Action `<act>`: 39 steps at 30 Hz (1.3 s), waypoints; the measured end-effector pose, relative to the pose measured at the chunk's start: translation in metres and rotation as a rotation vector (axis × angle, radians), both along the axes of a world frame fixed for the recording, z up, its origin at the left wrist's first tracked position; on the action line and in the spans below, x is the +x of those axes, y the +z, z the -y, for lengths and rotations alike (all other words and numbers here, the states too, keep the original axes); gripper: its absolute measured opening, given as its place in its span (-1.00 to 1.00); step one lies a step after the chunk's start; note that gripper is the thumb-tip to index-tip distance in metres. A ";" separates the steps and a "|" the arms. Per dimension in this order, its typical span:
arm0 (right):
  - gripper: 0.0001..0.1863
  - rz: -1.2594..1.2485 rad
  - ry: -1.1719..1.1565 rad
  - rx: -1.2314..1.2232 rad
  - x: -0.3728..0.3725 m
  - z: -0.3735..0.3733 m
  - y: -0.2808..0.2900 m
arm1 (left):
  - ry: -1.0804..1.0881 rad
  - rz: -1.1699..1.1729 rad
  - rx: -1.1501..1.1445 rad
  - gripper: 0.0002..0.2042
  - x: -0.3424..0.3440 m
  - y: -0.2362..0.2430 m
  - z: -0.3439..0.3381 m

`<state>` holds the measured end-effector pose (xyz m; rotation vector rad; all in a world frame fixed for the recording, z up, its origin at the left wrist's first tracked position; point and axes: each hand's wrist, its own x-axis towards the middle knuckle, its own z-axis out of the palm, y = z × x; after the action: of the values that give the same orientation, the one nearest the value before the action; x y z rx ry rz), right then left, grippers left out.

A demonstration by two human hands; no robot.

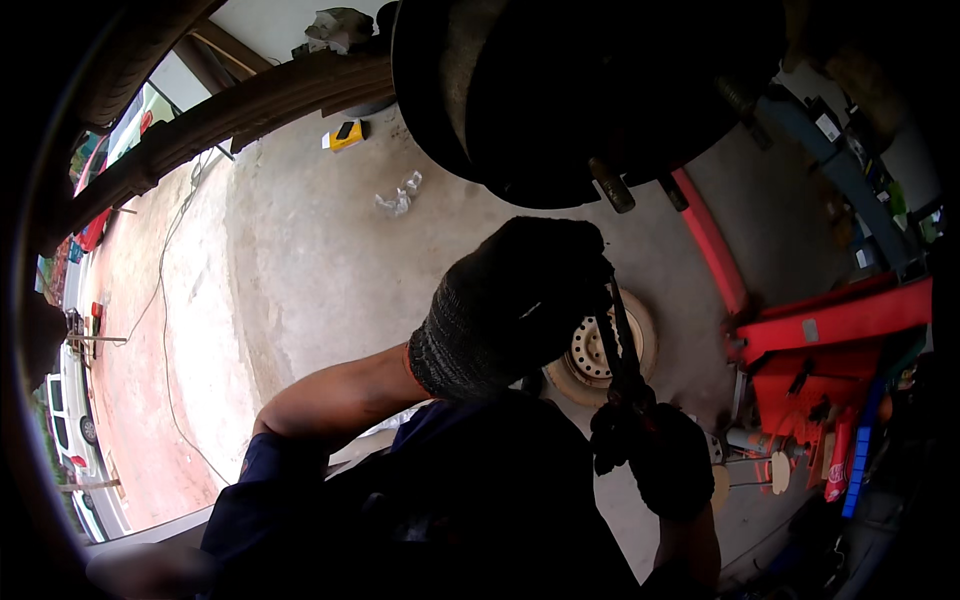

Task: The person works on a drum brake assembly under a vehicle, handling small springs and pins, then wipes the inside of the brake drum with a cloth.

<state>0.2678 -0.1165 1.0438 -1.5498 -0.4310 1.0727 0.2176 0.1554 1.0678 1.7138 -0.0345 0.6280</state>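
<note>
the right hand [672,465], in a dark glove, has its fingers wrapped around the near end of a dark plier-like tool [628,382], whose two slim arms stand slightly apart and point away toward the left hand [520,295]. that left hand, gloved too, is bent over with its fingertips at the tool's far end – whether they pinch something small or only touch the tips is too dark to tell. so the tool sits between the two hands, on the right of the person's body. the step in hand seems to be close work at the tool's tips, and the next move would call for a steady right grip and care for the left fingertips. just beyond the hands is a dark round drum [600,100] with threaded studs [610,186]; below the tool, on the floor [310,250], lies a pale wheel [592,350] – farther right stands a red metal frame [830,320], and on the far left runs a dark leaf spring [230,120], with a yellow box [346,138] and crumpled clear plastic [400,195] nearby
</note>
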 end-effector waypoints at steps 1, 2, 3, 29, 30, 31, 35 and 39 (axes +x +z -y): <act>-0.67 -0.022 -0.037 0.012 0.000 0.000 -0.003 | 0.004 -0.007 0.000 -0.72 0.000 -0.002 -0.005; -0.68 -0.029 -0.061 0.012 0.000 0.002 -0.002 | -0.216 -0.084 -0.278 -0.68 0.002 -0.004 -0.012; -0.70 -0.041 -0.074 0.019 0.001 0.002 -0.004 | -0.422 -0.164 -0.552 -0.64 0.003 -0.008 -0.018; -0.64 0.327 0.259 -0.087 0.019 -0.021 0.020 | -0.100 0.067 0.447 -0.70 -0.034 0.001 -0.066; -0.62 0.343 0.236 -0.092 0.020 -0.023 0.022 | 0.075 0.230 0.209 -0.71 -0.040 -0.008 -0.073; -0.61 0.359 0.216 -0.091 0.023 -0.027 0.024 | 0.314 0.366 0.464 -0.70 -0.036 -0.008 -0.102; -0.63 0.486 0.281 -0.114 0.026 -0.040 0.046 | 0.480 0.192 0.807 -0.61 -0.008 0.022 -0.136; -0.69 0.413 0.191 -0.205 0.021 -0.050 0.066 | 0.129 -0.129 0.296 -0.65 -0.001 0.019 -0.145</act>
<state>0.2890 -0.0660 1.1096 -1.9528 -0.7827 0.9606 0.2169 0.3002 1.0866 2.0529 0.0781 0.6288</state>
